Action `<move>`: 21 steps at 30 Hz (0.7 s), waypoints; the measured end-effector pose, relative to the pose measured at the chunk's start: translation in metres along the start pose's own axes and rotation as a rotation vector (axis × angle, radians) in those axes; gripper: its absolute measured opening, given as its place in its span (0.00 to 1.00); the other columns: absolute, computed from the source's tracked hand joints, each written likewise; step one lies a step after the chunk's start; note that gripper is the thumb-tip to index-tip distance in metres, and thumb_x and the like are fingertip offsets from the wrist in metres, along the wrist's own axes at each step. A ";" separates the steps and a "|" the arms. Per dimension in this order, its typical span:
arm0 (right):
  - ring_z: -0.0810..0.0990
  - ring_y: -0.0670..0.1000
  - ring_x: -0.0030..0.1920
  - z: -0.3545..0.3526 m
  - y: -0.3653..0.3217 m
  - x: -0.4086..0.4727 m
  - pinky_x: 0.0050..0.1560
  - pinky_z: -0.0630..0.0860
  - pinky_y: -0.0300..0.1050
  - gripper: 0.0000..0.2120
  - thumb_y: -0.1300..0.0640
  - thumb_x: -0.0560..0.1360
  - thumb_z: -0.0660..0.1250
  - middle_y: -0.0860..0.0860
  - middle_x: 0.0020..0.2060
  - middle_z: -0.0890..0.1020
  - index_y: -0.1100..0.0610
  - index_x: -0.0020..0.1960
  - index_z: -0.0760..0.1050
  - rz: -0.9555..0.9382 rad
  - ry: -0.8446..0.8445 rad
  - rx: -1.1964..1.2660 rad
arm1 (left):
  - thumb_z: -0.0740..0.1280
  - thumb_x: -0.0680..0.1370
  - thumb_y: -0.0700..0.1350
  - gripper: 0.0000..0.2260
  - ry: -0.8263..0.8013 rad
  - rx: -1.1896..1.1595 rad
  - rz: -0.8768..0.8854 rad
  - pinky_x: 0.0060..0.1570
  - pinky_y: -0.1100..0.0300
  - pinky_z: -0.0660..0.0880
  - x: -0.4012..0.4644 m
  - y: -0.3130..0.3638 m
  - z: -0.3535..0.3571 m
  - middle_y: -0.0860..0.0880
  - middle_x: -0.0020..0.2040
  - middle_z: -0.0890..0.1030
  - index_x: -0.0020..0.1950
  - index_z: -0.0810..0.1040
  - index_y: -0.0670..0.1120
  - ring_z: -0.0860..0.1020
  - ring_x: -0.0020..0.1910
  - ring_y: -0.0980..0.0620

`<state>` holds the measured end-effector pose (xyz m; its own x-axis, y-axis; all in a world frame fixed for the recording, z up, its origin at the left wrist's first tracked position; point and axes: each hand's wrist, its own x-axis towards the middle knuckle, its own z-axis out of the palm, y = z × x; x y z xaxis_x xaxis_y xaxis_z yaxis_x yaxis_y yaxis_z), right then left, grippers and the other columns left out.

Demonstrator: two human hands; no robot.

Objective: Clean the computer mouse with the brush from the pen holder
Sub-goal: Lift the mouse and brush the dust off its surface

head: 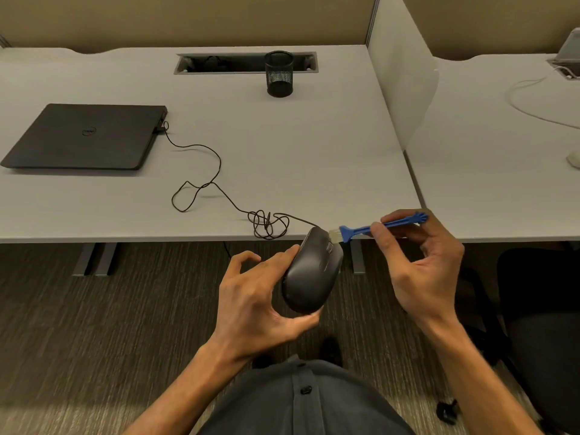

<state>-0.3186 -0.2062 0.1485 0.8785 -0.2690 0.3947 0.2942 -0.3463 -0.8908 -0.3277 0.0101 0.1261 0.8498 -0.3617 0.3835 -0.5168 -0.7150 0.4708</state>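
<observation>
My left hand holds a black wired computer mouse in the air just in front of the desk edge, gripping its left side and rear. My right hand pinches the handle of a small blue brush. The brush's pale bristles touch the front right of the mouse, near the scroll wheel. The mouse cable runs in loops across the desk to the closed laptop. A black mesh pen holder stands at the back of the desk and looks empty.
A closed black laptop lies at the left of the grey desk. A cable slot is cut in the desk behind the pen holder. A white divider separates a neighbouring desk on the right. A black chair stands at lower right.
</observation>
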 end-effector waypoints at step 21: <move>0.83 0.38 0.46 0.007 0.011 0.016 0.50 0.78 0.32 0.08 0.58 0.74 0.73 0.42 0.43 0.82 0.54 0.51 0.77 0.009 -0.010 -0.155 | 0.71 0.67 0.62 0.33 0.052 0.055 0.113 0.57 0.53 0.70 -0.006 0.006 -0.001 0.48 0.56 0.82 0.63 0.77 0.39 0.80 0.53 0.56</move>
<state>-0.2987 -0.2082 0.1437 0.8850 -0.2640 0.3836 0.2251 -0.4785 -0.8487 -0.3354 0.0084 0.1273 0.7790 -0.4117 0.4730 -0.6016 -0.7034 0.3786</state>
